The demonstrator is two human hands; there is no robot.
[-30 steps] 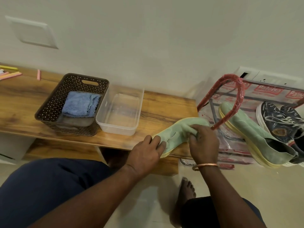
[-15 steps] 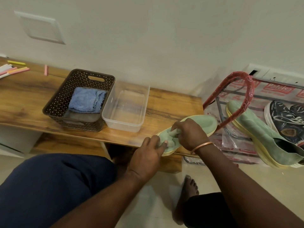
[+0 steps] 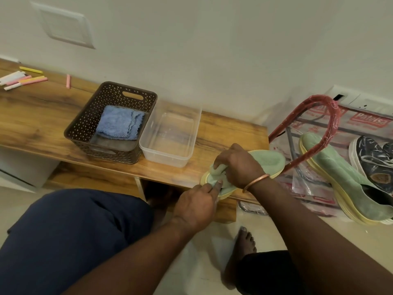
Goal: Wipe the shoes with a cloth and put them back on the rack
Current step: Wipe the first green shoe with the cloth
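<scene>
Lying at the right end of the wooden bench [image 3: 42, 124], the green shoe [image 3: 265, 159] is half covered by the right hand [image 3: 240, 167], whose fingers are curled round a bunched pale-green cloth [image 3: 217, 168] that is hard to tell from the shoe's upper. Fingertips of the left hand [image 3: 195, 205] are laid on the shoe's near end, but the thumb is hidden, so a grip cannot be judged. On the plastic-wrapped rack [image 3: 331, 124] a second green shoe [image 3: 340, 177] is seen, and a dark shoe [image 3: 374, 160] is cut off by the picture's edge.

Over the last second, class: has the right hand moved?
Yes. The right hand slid left along the shoe, from the rack toward the clear tub.
</scene>
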